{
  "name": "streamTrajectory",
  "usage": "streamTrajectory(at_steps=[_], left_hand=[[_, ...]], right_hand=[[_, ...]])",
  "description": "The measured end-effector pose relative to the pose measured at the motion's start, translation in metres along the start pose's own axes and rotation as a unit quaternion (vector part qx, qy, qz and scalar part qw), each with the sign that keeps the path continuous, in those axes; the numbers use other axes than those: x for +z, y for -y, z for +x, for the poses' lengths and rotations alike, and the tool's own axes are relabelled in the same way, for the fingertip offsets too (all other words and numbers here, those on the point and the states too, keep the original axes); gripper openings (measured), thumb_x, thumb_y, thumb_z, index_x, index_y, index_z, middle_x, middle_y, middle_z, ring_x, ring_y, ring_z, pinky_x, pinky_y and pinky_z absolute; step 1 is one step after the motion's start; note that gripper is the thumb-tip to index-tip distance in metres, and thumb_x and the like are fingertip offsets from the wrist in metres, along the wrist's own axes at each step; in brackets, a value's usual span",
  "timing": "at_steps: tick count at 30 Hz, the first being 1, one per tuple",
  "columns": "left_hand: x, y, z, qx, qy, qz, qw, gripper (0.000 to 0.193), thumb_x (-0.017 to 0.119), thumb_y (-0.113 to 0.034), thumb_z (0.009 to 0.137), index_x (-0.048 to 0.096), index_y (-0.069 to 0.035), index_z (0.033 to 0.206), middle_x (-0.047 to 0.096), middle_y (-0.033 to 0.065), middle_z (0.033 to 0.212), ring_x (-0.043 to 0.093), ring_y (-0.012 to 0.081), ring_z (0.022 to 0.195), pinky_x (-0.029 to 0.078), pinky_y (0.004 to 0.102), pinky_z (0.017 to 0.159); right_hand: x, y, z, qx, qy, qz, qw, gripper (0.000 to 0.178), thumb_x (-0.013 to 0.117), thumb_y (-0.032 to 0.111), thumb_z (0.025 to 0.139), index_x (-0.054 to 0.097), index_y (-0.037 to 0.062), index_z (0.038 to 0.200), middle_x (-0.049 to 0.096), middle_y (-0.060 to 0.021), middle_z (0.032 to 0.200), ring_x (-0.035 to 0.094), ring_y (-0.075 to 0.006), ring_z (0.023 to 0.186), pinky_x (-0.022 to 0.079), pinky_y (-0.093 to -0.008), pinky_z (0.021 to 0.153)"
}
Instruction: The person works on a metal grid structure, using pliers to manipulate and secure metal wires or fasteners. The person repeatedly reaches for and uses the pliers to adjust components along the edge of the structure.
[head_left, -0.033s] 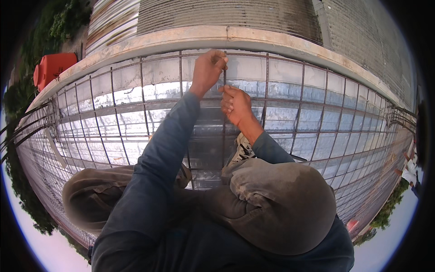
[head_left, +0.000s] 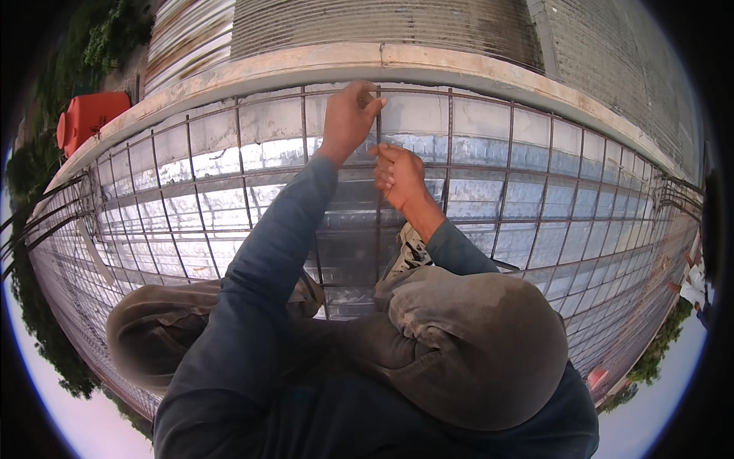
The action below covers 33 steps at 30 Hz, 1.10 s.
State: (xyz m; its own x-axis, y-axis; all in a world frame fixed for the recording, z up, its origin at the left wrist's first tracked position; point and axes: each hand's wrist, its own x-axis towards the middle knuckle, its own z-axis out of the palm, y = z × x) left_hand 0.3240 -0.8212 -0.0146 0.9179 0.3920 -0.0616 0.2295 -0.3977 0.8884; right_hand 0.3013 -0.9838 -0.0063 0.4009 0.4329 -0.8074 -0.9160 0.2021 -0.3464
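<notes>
Your left hand (head_left: 348, 118) reaches far forward, arm in a dark blue sleeve (head_left: 252, 306), and its fingers (head_left: 372, 103) curl around a vertical bar (head_left: 378, 206) of the rebar grid (head_left: 535, 206), close to the grid's far edge. Grip looks closed on the bar.

Your right hand (head_left: 399, 176) sits just below and right of the left, on the same bar. Its fingers are folded into a loose fist at the bar; whether they pinch a tie wire or only the bar, you cannot tell.

The grid spreads left and right across the whole view, thin rusty bars crossing in squares, laid over shiny silver sheeting (head_left: 229, 161). The bar you hold runs from the far edge back toward your knees.

Beyond the grid: a pale concrete edge beam (head_left: 459, 69), then corrugated metal roofing (head_left: 382, 23).

Your knees in grey-brown trousers (head_left: 474, 344) fill the lower view; 1 shoe (head_left: 409, 252) rests on the grid.

Far left: an orange container (head_left: 88, 118).
</notes>
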Motion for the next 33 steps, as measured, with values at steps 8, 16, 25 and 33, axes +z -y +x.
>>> streamTrajectory(at_steps=[8,16,25,33], left_hand=[[-0.040,-0.014,0.046,0.512,0.308,0.266,0.756,0.011,0.069,-0.016,0.090,0.078,-0.011,0.094,0.068,0.0020,0.101,0.066,0.0227,0.109,0.047,0.0435,0.107],[-0.027,-0.028,0.039,0.436,0.405,0.302,0.744,0.020,0.070,-0.025,0.096,0.076,-0.012,0.083,0.065,0.0018,0.085,0.064,0.0197,0.092,0.044,0.0397,0.101],[-0.032,-0.014,0.032,0.416,0.381,0.314,0.764,0.022,0.070,-0.017,0.098,0.072,-0.010,0.077,0.060,0.0048,0.078,0.059,0.0194,0.084,0.041,0.0396,0.096],[-0.027,-0.010,0.031,0.430,0.378,0.300,0.763,0.020,0.071,-0.021,0.098,0.074,-0.013,0.080,0.063,0.0027,0.080,0.061,0.0170,0.086,0.040,0.0383,0.099]], right_hand=[[-0.006,0.011,0.002,0.004,0.026,-0.017,1.000,0.022,0.060,0.022,0.106,0.065,0.0011,0.100,0.035,0.0080,0.057,0.032,-0.0062,0.045,0.027,-0.0260,0.046],[-0.024,0.025,-0.005,0.002,0.021,-0.074,0.997,0.024,0.057,0.019,0.106,0.068,-0.0020,0.106,0.054,0.0009,0.067,0.051,-0.0117,0.056,0.043,-0.0294,0.057],[-0.142,0.010,-0.126,-0.263,-0.323,-0.549,0.724,0.030,0.067,0.010,0.097,0.071,0.0013,0.125,0.070,-0.0186,0.118,0.067,-0.0354,0.106,0.054,-0.0448,0.095],[-0.232,-0.052,-0.188,-0.141,-0.284,-0.778,0.542,0.075,0.089,0.020,0.077,0.060,0.0089,0.145,0.041,-0.0235,0.159,0.046,-0.0421,0.144,0.041,-0.0557,0.113]])
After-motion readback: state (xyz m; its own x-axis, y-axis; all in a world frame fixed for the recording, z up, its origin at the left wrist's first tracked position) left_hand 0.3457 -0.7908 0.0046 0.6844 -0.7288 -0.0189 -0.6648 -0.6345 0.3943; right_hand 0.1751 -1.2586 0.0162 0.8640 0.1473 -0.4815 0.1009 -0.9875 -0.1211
